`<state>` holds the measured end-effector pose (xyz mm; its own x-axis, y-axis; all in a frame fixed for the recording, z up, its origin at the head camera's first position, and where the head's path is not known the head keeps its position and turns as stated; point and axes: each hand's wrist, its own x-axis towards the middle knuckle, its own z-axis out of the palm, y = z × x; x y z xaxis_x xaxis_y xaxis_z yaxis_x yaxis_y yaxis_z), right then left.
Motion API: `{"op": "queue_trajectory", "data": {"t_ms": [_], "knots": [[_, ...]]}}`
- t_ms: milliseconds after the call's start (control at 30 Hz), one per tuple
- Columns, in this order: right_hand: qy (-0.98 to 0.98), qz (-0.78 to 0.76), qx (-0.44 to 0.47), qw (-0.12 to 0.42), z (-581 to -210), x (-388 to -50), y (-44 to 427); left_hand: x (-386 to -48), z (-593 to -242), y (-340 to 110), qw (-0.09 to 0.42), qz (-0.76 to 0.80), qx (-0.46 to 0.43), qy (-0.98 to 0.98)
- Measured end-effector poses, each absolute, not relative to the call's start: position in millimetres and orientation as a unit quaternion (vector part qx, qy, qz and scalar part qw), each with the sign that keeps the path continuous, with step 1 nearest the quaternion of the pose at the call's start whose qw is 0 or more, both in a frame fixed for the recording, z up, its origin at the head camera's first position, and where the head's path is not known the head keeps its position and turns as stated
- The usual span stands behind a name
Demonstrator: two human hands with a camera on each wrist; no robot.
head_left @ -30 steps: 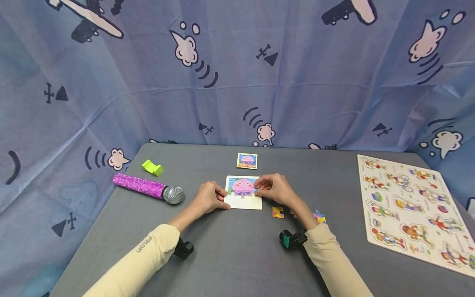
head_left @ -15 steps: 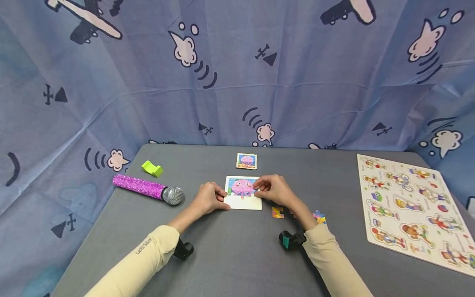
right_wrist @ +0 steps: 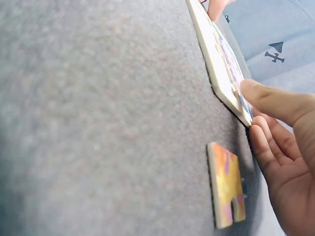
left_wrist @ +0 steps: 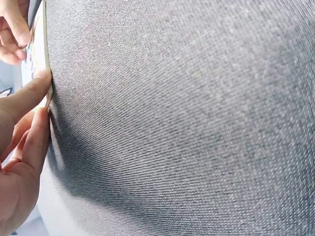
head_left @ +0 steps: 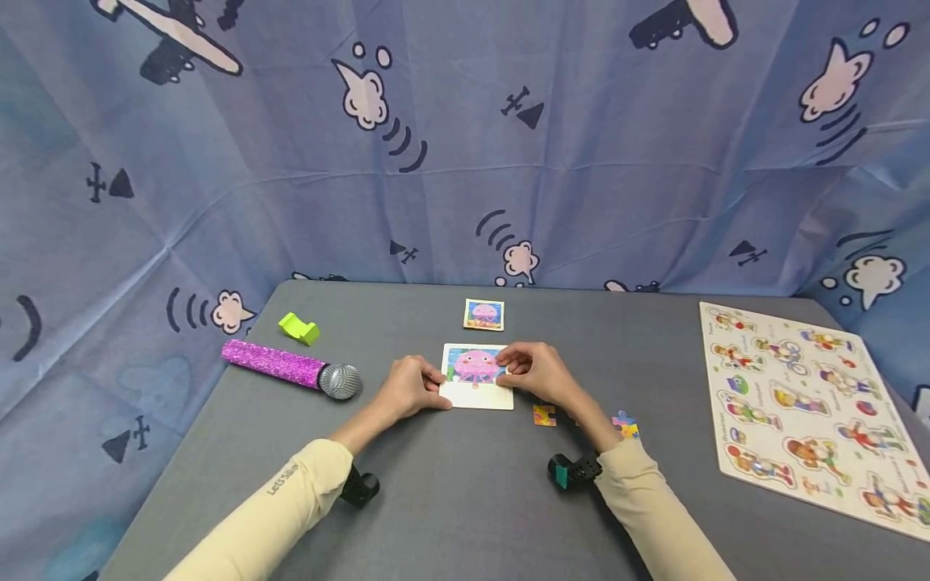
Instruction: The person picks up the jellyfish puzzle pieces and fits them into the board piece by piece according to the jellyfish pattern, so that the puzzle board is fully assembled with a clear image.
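Observation:
A white-framed puzzle board (head_left: 476, 395) lies flat, a pink octopus picture across its upper part and a bare strip along the bottom. My left hand (head_left: 408, 389) grips its left edge between thumb and fingers, as the left wrist view also shows. At the right edge, my right hand (head_left: 541, 373) has its thumb on the picture and fingers against the board's side in the right wrist view. Close by, a yellow and orange puzzle piece (right_wrist: 226, 184) lies on the cloth. Further right is another piece (head_left: 626, 424), near the right wrist. The right fingers partly cover the picture.
Behind the board is a small octopus picture card (head_left: 483, 315). To the left lie a pink glittery microphone (head_left: 279, 364) and a green block (head_left: 299, 329). A large picture board (head_left: 806, 411) covers the right side of the grey table (head_left: 465, 500).

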<state>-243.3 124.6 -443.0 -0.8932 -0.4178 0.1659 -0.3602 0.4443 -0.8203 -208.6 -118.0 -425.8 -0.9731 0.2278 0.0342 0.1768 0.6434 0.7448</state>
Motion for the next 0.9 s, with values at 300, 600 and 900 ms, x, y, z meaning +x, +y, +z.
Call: {"op": "queue_trajectory", "data": {"t_ms": [300, 600, 900], "knots": [[0.828, -0.525, -0.195, 0.037, -442, -232, 152, -209, -428, -118, 0.021, 0.402, 0.112, 0.909], [0.827, -0.535, -0.163, 0.056, -445, -213, 187, -210, -430, -120, 0.015, 0.400, 0.110, 0.910], [0.849, -0.472, -0.236, 0.022, -444, -195, 203, -210, -433, -123, 0.007, 0.412, 0.132, 0.901]]}}
